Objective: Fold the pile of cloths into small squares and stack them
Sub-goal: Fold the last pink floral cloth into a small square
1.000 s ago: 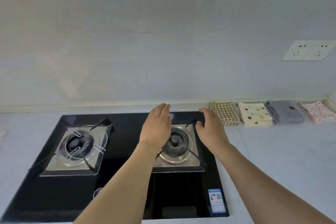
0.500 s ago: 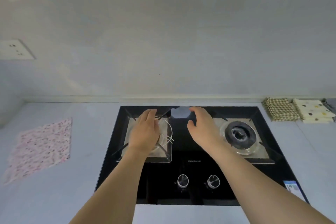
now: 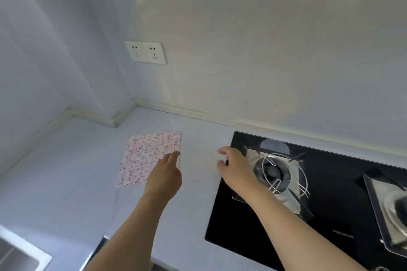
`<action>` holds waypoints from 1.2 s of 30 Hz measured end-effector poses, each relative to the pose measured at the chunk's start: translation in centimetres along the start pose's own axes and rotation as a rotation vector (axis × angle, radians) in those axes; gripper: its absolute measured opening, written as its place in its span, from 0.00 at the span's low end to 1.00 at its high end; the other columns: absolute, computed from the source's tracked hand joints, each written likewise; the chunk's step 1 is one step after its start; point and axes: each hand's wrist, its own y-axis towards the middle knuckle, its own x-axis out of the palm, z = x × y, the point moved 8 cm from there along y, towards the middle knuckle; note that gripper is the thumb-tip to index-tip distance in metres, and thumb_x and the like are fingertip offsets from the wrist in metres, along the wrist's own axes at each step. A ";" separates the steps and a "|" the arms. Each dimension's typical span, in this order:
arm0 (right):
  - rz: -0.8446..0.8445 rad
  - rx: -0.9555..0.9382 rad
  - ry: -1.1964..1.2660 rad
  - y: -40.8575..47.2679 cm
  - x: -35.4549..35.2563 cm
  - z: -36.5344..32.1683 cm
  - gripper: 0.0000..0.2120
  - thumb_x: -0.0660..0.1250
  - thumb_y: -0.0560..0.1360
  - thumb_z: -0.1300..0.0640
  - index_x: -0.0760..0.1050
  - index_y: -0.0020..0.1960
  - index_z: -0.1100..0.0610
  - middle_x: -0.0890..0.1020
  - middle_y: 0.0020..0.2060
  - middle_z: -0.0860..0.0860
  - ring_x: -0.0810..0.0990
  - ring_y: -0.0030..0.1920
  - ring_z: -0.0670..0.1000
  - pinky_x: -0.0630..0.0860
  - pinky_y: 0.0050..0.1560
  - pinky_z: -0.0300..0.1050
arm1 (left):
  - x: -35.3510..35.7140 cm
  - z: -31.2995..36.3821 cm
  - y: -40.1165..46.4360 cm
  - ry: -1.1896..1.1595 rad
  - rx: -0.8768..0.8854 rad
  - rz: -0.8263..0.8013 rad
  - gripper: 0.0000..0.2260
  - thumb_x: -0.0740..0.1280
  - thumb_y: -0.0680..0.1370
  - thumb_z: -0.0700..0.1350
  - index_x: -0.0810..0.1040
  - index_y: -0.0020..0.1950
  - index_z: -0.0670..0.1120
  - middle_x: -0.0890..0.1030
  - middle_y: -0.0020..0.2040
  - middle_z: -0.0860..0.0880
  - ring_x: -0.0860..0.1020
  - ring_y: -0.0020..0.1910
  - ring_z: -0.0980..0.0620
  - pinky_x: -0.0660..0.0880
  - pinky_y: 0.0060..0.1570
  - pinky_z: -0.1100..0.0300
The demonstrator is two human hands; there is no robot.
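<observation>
Neither grip holds anything. The left hand [image 3: 164, 179], fingers extended, reaches over the right edge of a pink speckled cloth [image 3: 149, 156]; whether the fingertips touch it is unclear. The cloth lies flat on the pale tabletop [image 3: 66, 182], left of centre in the frame. Right of it, the right hand [image 3: 236, 166] hovers with loosely curved fingers beside a black gas hob [image 3: 242, 226].

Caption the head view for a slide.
Left hand reaches the flat pink speckled cloth; right hand hovers beside the black stove.
</observation>
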 end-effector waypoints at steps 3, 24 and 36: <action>-0.075 0.021 0.017 1.7 6.4 -3.2 0.17 0.59 0.79 0.57 0.70 0.68 0.52 0.72 0.66 0.47 0.72 0.63 0.46 0.68 0.64 0.41 | -0.1 -6.0 1.9 -0.124 -0.046 -0.074 0.23 0.59 0.78 0.40 0.64 0.73 0.52 0.72 0.69 0.50 0.73 0.65 0.50 0.73 0.61 0.51; 0.218 -0.359 -0.555 10.0 27.8 2.4 0.22 0.46 0.77 0.42 0.70 0.63 0.46 0.71 0.65 0.46 0.66 0.69 0.51 0.57 0.72 0.53 | 10.5 -22.1 9.7 0.249 0.334 0.011 0.33 0.40 0.73 0.64 0.51 0.78 0.58 0.52 0.79 0.56 0.47 0.77 0.55 0.43 0.76 0.50; 0.177 -0.338 -0.561 -9.6 28.4 1.9 0.17 0.50 0.83 0.51 0.75 0.51 0.58 0.75 0.51 0.53 0.71 0.54 0.55 0.67 0.55 0.47 | 9.0 -21.0 -9.8 0.244 0.447 0.017 0.16 0.55 0.81 0.56 0.70 0.66 0.54 0.71 0.63 0.51 0.68 0.62 0.47 0.65 0.60 0.54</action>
